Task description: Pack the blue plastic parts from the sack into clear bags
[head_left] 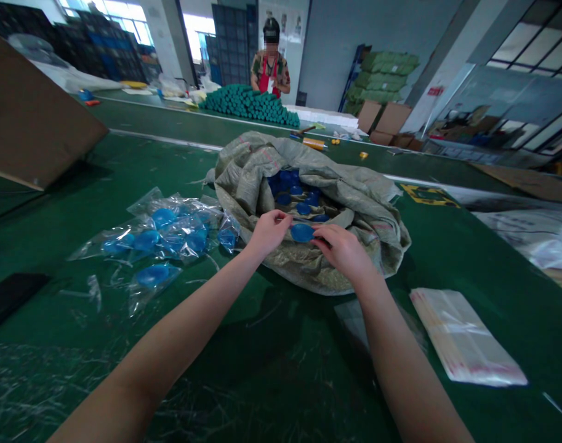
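Between my two hands is a blue oval disc (302,232), held over the front rim of a woven sack (299,266). My left hand (271,232) pinches its left edge. My right hand (338,245) grips the right edge with thumb and fingers. Inside the sack's opening lie several more blue discs (295,191). To the left is a pile of clear plastic bags with blue discs in them (170,231); one bagged disc (152,275) rests a little nearer to me. A stack of flat clear bags (465,337) lies beside my right forearm.
A dark flat object (13,296) and a tilted cardboard sheet (36,117) are at the left. Across the green table (271,363), a person (270,64) stands behind a heap of green rolls (248,103). An orange roll (314,143) lies beyond the sack.
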The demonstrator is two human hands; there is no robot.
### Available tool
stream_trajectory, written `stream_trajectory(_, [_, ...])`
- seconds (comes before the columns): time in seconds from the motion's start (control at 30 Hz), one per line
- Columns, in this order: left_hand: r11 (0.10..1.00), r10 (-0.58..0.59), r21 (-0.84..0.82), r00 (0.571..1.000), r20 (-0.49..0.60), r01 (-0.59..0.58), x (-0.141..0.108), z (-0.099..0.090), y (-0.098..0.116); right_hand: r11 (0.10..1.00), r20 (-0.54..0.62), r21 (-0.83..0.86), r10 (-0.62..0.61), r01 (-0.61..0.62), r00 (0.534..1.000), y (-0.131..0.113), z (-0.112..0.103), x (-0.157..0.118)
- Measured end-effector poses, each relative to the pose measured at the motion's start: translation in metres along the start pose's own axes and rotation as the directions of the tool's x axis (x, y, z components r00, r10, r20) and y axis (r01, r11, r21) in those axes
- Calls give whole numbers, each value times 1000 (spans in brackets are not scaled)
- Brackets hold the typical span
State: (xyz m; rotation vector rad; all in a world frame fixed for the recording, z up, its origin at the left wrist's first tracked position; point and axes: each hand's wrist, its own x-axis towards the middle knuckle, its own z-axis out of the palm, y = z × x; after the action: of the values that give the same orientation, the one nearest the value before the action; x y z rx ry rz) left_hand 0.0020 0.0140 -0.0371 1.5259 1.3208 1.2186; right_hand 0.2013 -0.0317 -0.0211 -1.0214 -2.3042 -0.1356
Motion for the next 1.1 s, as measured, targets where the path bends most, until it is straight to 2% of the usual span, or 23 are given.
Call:
stream_trajectory(0.17, [999, -2, 55, 1000, 10, 2, -2, 1, 4, 1000, 64, 16, 26, -27, 998, -6, -8, 3])
stream_trajectory(0.43, [974, 146, 178, 989, -23, -140, -4, 0, 13, 999, 19, -52, 9, -8, 1000, -14, -16, 10])
stream_trajectory(0.5, [975, 146, 169, 989, 10, -145, 0, -1, 15, 999, 32, -53, 4, -2, 999, -14, -19, 13])
stream_trajectory(0.57, [973, 138, 174, 985, 102, -154, 7, -3, 19, 998, 50, -61, -5, 8, 999, -13, -21, 16])
stream_trajectory(0.67, [946, 177, 232, 958, 225, -229, 17, -6, 27, 996, 71, -87, -2, 8, 997, -12, -24, 20])
stream_trajectory(0.87, [869, 260, 370, 939, 226, -330, 24, -7, 37, 994, 129, -105, 31, -17, 991, -7, -25, 19])
stream_trajectory(0.97, [870, 202, 406, 954, 223, -279, 27, -3, 27, 993, 148, -114, 38, -21, 988, -3, -22, 14])
stream_trajectory(1.03, [904, 100, 384, 967, 234, -186, 30, 1, 15, 994, 156, -105, 37, -21, 987, 0, -21, 10])
stream_trajectory(1.1, [941, -8, 327, 956, 294, -92, 33, 7, 3, 995, 163, -96, 28, -13, 986, 4, -20, 7])
